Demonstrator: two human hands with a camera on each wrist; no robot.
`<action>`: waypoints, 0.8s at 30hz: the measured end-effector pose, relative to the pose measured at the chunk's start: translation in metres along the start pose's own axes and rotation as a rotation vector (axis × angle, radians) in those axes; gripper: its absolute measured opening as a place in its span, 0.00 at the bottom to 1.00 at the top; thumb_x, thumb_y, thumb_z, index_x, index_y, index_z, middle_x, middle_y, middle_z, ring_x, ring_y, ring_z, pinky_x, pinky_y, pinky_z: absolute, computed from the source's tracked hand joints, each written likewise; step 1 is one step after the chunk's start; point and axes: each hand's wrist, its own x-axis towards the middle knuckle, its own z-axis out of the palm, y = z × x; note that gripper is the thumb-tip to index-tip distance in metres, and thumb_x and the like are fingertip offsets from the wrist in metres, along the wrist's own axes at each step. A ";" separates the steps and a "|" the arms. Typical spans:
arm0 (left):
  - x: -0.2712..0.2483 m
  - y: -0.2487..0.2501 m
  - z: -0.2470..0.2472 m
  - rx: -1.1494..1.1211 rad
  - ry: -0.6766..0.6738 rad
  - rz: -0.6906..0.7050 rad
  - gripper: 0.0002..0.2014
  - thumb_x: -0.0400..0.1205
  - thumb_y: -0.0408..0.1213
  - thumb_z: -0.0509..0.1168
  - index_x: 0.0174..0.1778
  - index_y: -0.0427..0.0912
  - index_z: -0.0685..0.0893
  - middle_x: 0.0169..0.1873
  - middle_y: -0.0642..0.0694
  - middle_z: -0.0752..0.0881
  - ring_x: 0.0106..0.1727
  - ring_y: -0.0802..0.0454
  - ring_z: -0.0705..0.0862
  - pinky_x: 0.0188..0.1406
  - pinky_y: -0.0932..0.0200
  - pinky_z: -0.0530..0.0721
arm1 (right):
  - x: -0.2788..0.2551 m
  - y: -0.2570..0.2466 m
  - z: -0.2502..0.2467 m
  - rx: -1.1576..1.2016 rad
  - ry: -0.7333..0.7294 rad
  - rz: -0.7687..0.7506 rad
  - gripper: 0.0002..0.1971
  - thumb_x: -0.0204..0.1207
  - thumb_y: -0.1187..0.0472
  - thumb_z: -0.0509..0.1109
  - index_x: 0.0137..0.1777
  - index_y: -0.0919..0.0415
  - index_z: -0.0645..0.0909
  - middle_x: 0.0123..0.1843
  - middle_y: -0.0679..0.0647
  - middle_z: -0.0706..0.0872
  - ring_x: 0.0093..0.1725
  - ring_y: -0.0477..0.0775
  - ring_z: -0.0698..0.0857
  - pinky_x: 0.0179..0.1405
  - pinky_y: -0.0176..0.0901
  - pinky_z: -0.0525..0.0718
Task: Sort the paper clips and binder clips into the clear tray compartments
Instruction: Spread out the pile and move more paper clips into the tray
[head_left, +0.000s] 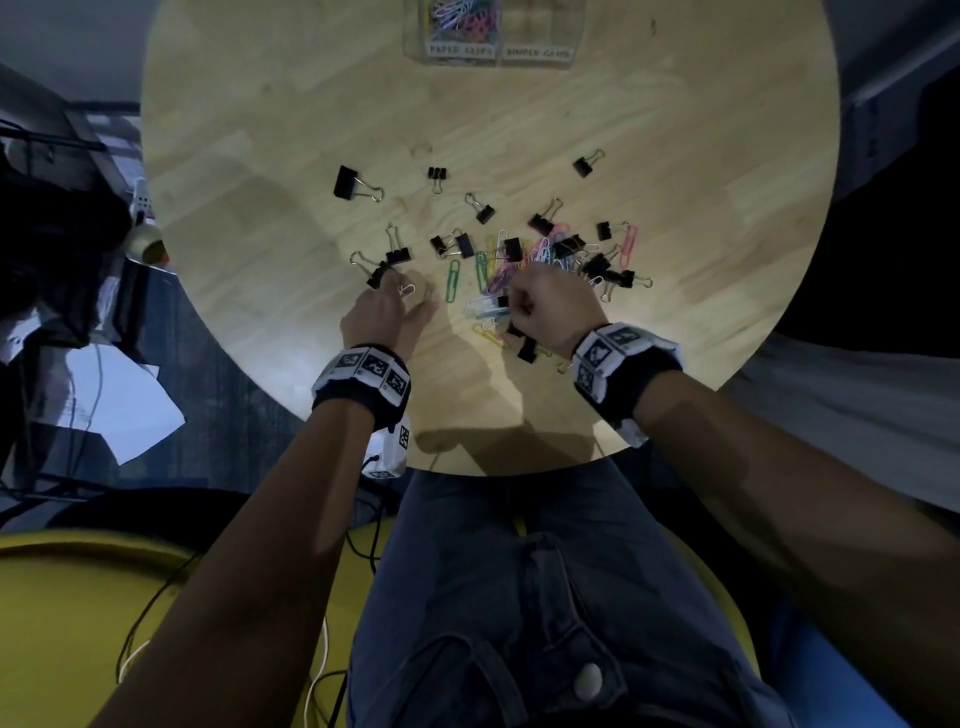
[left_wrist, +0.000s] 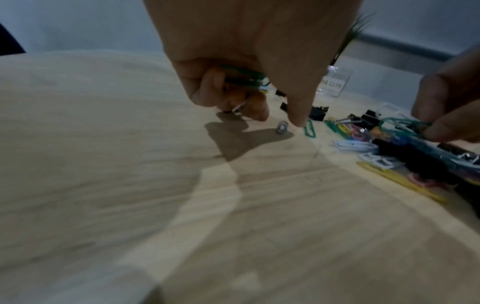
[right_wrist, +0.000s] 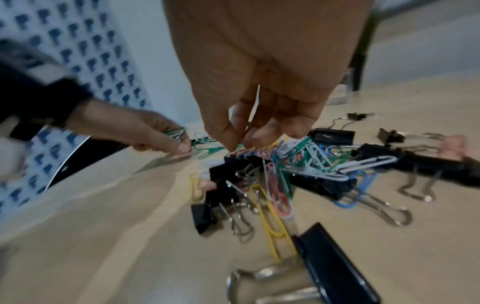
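A heap of coloured paper clips mixed with black binder clips lies mid-table, and more binder clips are scattered around it. My left hand grips a small bunch of green and yellow paper clips in its curled fingers. Its thumb tip comes down beside a pale clip and a green one. My right hand pinches paper clips at the top of the heap. The clear tray stands at the far edge, with coloured clips in the compartment labelled paper clips.
The round wooden table has bare wood to the left of the heap and between the heap and the tray. Its near edge runs just behind my wrists. Loose white papers and cables lie on the floor to the left.
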 end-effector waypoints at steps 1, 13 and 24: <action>0.002 0.001 0.001 0.029 0.003 0.011 0.22 0.78 0.58 0.59 0.57 0.44 0.75 0.51 0.41 0.87 0.52 0.40 0.85 0.49 0.49 0.80 | 0.000 -0.003 0.002 -0.067 -0.019 -0.030 0.04 0.73 0.69 0.65 0.43 0.65 0.82 0.51 0.60 0.84 0.51 0.60 0.82 0.46 0.49 0.82; 0.009 0.012 -0.005 0.241 -0.067 0.085 0.14 0.84 0.44 0.55 0.57 0.37 0.75 0.54 0.35 0.84 0.57 0.36 0.82 0.46 0.46 0.79 | 0.009 -0.035 0.009 -0.547 -0.236 -0.264 0.18 0.81 0.69 0.53 0.71 0.71 0.68 0.74 0.65 0.69 0.75 0.64 0.65 0.74 0.56 0.65; 0.007 0.010 -0.005 0.051 -0.087 0.076 0.14 0.84 0.42 0.57 0.52 0.32 0.73 0.51 0.31 0.84 0.55 0.33 0.81 0.46 0.43 0.80 | 0.004 -0.023 0.016 -0.549 -0.274 -0.318 0.17 0.80 0.71 0.54 0.67 0.72 0.71 0.70 0.66 0.76 0.74 0.64 0.66 0.72 0.56 0.66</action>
